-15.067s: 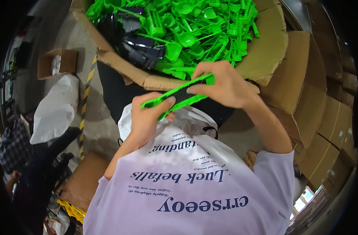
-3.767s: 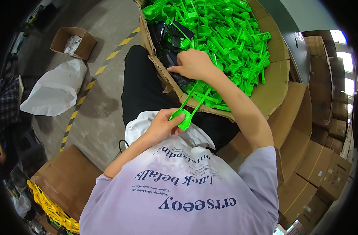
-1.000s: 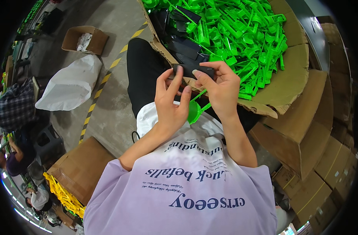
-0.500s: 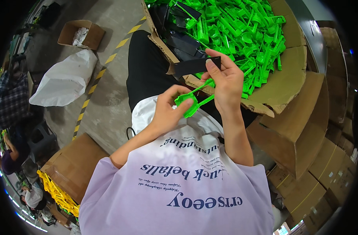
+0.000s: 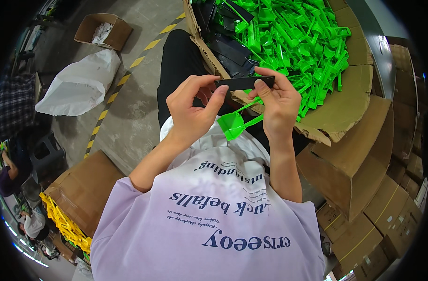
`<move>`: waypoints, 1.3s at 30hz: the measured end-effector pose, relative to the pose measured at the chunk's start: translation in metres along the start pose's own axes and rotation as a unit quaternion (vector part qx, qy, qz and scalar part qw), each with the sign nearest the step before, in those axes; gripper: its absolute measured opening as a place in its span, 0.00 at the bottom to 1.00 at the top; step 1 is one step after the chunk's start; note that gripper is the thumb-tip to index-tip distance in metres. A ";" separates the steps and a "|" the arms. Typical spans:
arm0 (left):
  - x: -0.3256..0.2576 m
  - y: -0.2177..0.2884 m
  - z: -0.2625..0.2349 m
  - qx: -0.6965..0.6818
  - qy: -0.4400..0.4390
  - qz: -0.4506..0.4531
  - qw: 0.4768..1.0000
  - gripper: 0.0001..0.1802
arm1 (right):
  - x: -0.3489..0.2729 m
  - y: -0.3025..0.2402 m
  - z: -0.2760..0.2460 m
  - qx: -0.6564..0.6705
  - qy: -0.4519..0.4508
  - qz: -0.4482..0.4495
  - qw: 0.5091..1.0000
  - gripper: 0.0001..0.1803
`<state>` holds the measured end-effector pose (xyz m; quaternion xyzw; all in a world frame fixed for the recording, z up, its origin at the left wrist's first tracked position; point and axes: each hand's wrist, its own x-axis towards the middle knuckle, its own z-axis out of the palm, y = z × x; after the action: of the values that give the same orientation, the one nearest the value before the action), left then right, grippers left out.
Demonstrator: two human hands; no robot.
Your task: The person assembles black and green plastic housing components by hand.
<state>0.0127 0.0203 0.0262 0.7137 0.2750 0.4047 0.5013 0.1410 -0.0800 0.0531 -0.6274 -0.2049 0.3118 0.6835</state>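
A flat black plastic strip [image 5: 242,84] is stretched level between my two hands. My left hand [image 5: 191,108] pinches its left end between thumb and fingers. The other end is held by my right hand [image 5: 280,104], thumb on the near face. A bright green plastic piece [image 5: 231,125], with a shovel-shaped end and thin arms, hangs below the strip. Its arms run into the fingers of my right hand, where the grip on them is partly hidden.
Beyond my hands stands a large open carton [image 5: 357,93] heaped with green plastic parts [image 5: 293,42] and black flat pieces [image 5: 230,49]. Brown cartons [image 5: 345,154] are at the right. A white sack [image 5: 80,86] and small box [image 5: 104,32] lie left. Another person [image 5: 12,171] is far left.
My left hand has let go of the green piece and taken the left end of the black strip. The green piece now hangs from my right hand, and the strip has shifted right.
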 end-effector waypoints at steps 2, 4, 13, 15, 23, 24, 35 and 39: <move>0.000 0.000 0.001 0.020 0.004 -0.005 1.000 0.05 | -0.001 0.001 0.001 0.008 -0.003 -0.015 1.000 0.13; 0.000 0.001 0.002 0.016 0.024 0.001 1.000 0.06 | -0.001 0.001 0.000 0.011 -0.001 -0.015 1.000 0.13; 0.000 -0.004 0.001 -0.011 0.024 0.012 1.000 0.05 | -0.003 0.003 0.000 -0.019 0.008 -0.020 1.000 0.12; 0.001 -0.002 0.001 0.004 0.028 0.010 1.000 0.05 | -0.003 0.003 0.001 -0.031 0.012 -0.019 0.999 0.12; 0.003 -0.012 0.002 0.049 0.055 0.048 0.996 0.03 | -0.003 0.004 0.000 -0.022 0.016 -0.032 0.999 0.11; 0.003 -0.014 0.002 0.035 0.064 0.045 0.996 0.03 | -0.003 0.004 0.001 -0.022 0.017 -0.032 0.999 0.11; 0.003 -0.007 0.009 0.209 0.075 0.194 0.955 0.06 | -0.005 0.006 0.004 -0.030 0.042 -0.032 0.998 0.11; 0.000 -0.009 0.018 0.163 0.019 0.316 0.935 0.06 | -0.004 0.007 0.006 -0.039 0.032 -0.046 0.998 0.11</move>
<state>0.0284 0.0146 0.0152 0.8279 0.1072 0.5051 0.2190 0.1328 -0.0783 0.0473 -0.6532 -0.2238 0.2515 0.6783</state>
